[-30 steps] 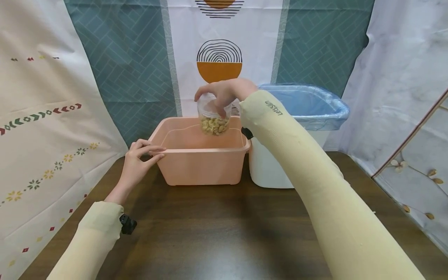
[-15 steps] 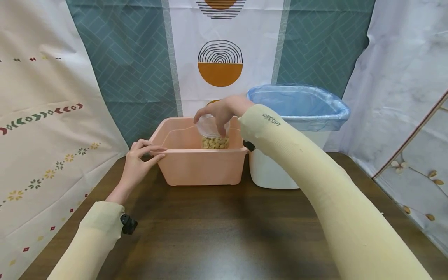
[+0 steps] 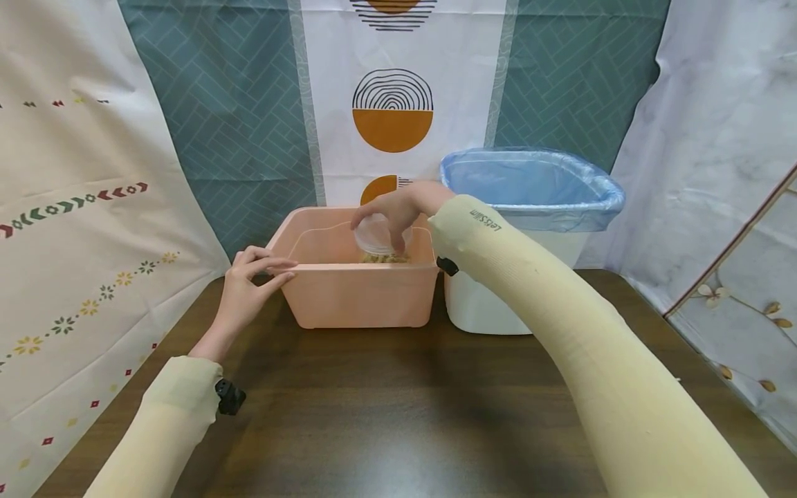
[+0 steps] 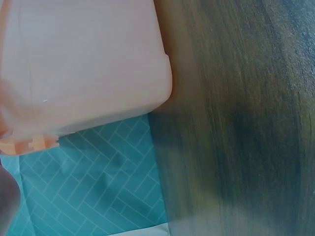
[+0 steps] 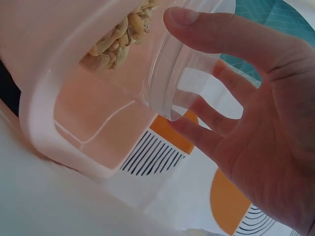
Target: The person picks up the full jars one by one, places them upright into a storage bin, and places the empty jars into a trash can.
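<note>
My right hand (image 3: 400, 207) grips a clear plastic jar (image 3: 375, 237) by its upper part, fingers and thumb around the sides. Pale nuts that look like cashews (image 5: 123, 37) fill the bottom of the jar. The jar hangs inside the pink plastic tub (image 3: 361, 299), its lower end hidden behind the front wall; I cannot tell whether it touches the floor of the tub. At the tub's left front corner, my left hand (image 3: 252, 280) pinches the rim between thumb and fingers. In the left wrist view the tub wall (image 4: 93, 54) fills the upper left.
Close to the tub's right side stands a white bin (image 3: 482, 297) with a blue liner (image 3: 535, 180) folded over its rim. Both containers rest on a dark wooden table (image 3: 367, 401). Patterned cloths (image 3: 230, 111) hang behind and along the sides.
My right hand has lowered the jar from above the rim into the tub, so the nuts are now mostly behind the front wall. The left hand has stayed at the corner.
</note>
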The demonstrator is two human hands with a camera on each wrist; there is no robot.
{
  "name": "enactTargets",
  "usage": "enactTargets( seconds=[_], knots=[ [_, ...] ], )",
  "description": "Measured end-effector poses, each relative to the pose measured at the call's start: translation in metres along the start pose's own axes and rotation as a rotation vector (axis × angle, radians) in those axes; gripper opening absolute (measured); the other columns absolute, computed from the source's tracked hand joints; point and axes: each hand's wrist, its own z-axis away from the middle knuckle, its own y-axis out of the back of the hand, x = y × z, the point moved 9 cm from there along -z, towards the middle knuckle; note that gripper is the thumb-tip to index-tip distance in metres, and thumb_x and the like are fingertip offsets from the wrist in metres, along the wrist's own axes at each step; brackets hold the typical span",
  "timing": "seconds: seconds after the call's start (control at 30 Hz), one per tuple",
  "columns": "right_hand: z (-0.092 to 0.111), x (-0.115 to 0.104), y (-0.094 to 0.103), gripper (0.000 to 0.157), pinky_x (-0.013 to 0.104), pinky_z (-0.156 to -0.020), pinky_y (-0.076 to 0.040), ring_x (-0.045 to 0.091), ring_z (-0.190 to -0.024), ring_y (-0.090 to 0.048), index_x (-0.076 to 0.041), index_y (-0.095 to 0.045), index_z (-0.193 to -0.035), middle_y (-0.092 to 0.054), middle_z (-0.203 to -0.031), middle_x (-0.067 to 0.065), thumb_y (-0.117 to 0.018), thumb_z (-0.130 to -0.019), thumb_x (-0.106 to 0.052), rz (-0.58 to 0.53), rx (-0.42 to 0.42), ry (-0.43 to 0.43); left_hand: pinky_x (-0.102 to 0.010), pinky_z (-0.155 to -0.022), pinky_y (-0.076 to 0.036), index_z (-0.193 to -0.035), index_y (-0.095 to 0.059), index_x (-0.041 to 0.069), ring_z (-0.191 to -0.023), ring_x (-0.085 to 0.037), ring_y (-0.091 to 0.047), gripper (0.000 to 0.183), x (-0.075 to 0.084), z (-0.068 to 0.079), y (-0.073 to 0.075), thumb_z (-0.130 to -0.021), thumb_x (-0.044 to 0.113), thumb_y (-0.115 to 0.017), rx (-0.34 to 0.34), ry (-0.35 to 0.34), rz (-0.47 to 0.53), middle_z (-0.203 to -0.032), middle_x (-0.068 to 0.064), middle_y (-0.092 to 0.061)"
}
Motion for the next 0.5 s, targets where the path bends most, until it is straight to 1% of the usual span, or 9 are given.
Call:
enactTargets(
  seconds=[0.17,0.27,0.43,0.5],
  knots=[
    [-0.004,0.000,-0.006,0.091,0.044,-0.120,-0.028,0.023,-0.146,-0.021,-0.038,-0.031,-0.152,-0.018,-0.164,0.002,-0.074,-0.080,-0.001,-0.028,-0.015,0.024,-0.026,-0.079,-0.028,-0.102,-0.080,0.012,-0.090,-0.003,-0.039,0.022,0.003,0.000,0.001,-0.081,0.007,-0.080,0.003,-0.010,0.006,-0.098,-0.004,-0.059],
    [-0.006,0.002,-0.010,0.091,0.044,-0.121,-0.027,0.024,-0.148,-0.018,-0.037,-0.031,-0.152,-0.016,-0.165,0.002,-0.073,-0.081,0.000,-0.052,-0.026,0.026,-0.027,-0.079,-0.029,-0.101,-0.080,0.013,-0.091,-0.003,-0.039,0.022,0.006,0.000,0.001,-0.080,0.006,-0.080,0.003,-0.016,0.017,-0.099,-0.004,-0.059],
    [-0.007,0.005,-0.013,0.090,0.044,-0.120,-0.028,0.026,-0.150,-0.016,-0.038,-0.031,-0.152,-0.016,-0.166,0.001,-0.072,-0.081,0.001,-0.079,-0.032,0.006,-0.033,-0.077,-0.029,-0.100,-0.080,0.013,-0.090,-0.004,-0.039,0.022,0.006,0.001,0.001,-0.079,0.006,-0.081,0.011,-0.021,0.022,-0.098,-0.004,-0.060],
    [-0.007,0.005,-0.013,0.090,0.044,-0.120,-0.028,0.027,-0.150,-0.016,-0.038,-0.032,-0.152,-0.016,-0.166,0.001,-0.072,-0.081,0.001,-0.079,-0.028,0.007,-0.032,-0.077,-0.029,-0.100,-0.080,0.013,-0.089,-0.003,-0.038,0.022,0.006,0.001,0.002,-0.079,0.006,-0.081,0.015,-0.020,0.018,-0.097,-0.003,-0.060]
  ],
)
